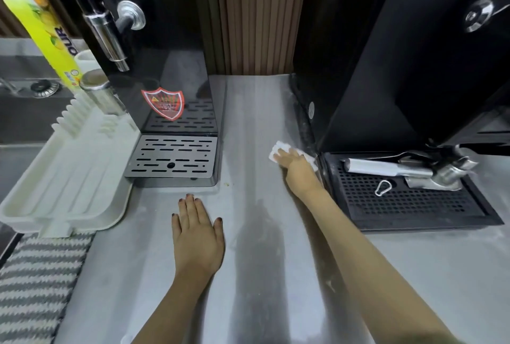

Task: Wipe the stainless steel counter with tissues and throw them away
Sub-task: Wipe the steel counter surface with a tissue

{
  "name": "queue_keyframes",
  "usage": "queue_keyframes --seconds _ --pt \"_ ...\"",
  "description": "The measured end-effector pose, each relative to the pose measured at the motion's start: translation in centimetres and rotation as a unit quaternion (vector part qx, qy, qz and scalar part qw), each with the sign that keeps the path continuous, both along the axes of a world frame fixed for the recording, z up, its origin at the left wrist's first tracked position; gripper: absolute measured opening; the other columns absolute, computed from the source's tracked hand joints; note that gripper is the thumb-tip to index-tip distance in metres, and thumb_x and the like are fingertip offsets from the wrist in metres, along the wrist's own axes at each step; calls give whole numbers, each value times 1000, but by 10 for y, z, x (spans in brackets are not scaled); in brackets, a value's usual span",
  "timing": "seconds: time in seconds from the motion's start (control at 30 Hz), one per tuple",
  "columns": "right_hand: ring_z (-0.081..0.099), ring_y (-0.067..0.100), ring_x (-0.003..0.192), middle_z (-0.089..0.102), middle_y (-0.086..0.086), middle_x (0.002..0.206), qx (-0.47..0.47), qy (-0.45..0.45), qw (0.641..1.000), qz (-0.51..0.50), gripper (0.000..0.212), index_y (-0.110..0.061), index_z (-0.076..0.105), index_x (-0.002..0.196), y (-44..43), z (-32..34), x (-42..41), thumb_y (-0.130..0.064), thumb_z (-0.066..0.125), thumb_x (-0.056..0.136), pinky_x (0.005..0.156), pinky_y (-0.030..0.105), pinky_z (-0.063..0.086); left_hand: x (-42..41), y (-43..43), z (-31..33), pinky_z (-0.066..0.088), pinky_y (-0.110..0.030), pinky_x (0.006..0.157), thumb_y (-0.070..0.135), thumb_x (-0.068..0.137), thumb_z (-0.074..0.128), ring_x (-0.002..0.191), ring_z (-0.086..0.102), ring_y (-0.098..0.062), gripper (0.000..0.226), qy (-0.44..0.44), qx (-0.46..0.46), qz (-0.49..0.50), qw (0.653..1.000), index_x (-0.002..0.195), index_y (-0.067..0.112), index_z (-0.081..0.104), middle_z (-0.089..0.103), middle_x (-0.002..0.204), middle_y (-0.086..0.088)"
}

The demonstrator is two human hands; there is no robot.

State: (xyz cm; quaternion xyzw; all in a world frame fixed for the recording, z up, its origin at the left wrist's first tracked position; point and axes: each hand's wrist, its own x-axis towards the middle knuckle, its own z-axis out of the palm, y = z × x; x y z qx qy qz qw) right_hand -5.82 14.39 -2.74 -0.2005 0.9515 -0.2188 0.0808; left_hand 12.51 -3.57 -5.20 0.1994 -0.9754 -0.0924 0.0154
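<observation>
The stainless steel counter (256, 128) runs between two black machines. My right hand (295, 167) presses a white tissue (278, 149) flat against the counter, right beside the base of the right-hand machine. Most of the tissue is hidden under my fingers; its edges show at the left and right of the hand. My left hand (197, 236) lies palm down on the counter nearer to me, fingers spread, holding nothing. A small crumb (227, 184) sits on the counter by the left machine's drip tray.
A black dispenser with a slotted metal drip tray (172, 158) stands at the left. A black coffee machine with a perforated drip tray (408, 200) stands at the right. A white drying rack (69, 178), a striped mat (36, 283), a yellow bottle (41, 20) and a sink (27, 111) are at far left.
</observation>
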Motion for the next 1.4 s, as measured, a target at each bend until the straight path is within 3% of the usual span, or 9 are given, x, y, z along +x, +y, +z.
queue_keyframes --seconds 0.17,0.27,0.43,0.63,0.87,1.03,1.13,1.27,1.4 --pt "45 21 129 55 -2 133 -44 39 998 19 71 -30 47 125 42 -22 128 8 28 68 110 19 16 1 0 -2 12 -47 114 44 85 0 142 12 -33 78 8 3 -3 1000 142 -5 20 18 152 -20" --pt "49 17 121 65 2 118 -132 32 990 -37 62 -20 67 107 51 -3 175 -10 19 70 105 0 13 -1 -1 -3 11 -47 114 44 84 -1 142 11 -34 79 10 5 -12 1000 143 -5 19 17 152 -21" --pt "42 27 131 54 14 133 -161 56 984 -57 62 -10 65 115 23 33 94 16 36 67 116 31 18 0 -1 -2 4 -44 115 44 80 -8 143 4 -32 82 9 1 -18 1000 144 -3 11 10 154 -19" --pt "16 24 143 28 2 152 -15 15 999 -39 63 -20 47 134 -3 -3 15 14 30 85 115 35 4 -3 -1 1 0 -43 116 35 97 15 143 -3 -29 61 -4 8 -9 1000 145 -1 5 1 156 -16" --pt "43 36 126 59 16 127 -64 4 971 230 46 -6 66 113 9 -27 144 -4 33 81 111 33 21 -1 0 1 2 -43 117 32 97 22 143 -2 -28 60 9 21 -2 1000 145 -1 7 3 156 -16" --pt "25 14 133 54 16 132 -121 -71 948 285 56 0 64 115 47 -13 215 8 36 67 115 32 13 -2 -2 3 7 -42 115 27 97 28 142 9 -32 53 38 47 -5 998 142 -2 24 16 153 -19" --pt "32 6 133 58 20 124 -196 -61 951 230 50 5 66 108 37 7 170 12 40 66 114 14 16 5 -3 6 18 -36 114 9 94 38 136 28 -32 36 114 162 -23 980 127 -3 47 39 143 -20" --pt "35 27 136 48 15 138 -155 -14 987 49 56 -6 60 121 21 9 77 13 32 76 117 32 17 30 -2 12 14 -26 113 4 94 37 139 25 -26 40 130 197 -46 971 134 -2 43 36 145 -16" --pt "24 24 141 36 11 148 -93 3 995 38 53 -13 50 132 14 -13 66 11 33 88 117 27 10 62 -4 14 11 -32 114 10 95 36 138 23 -35 39 107 154 -68 980 130 -5 45 35 144 -20"
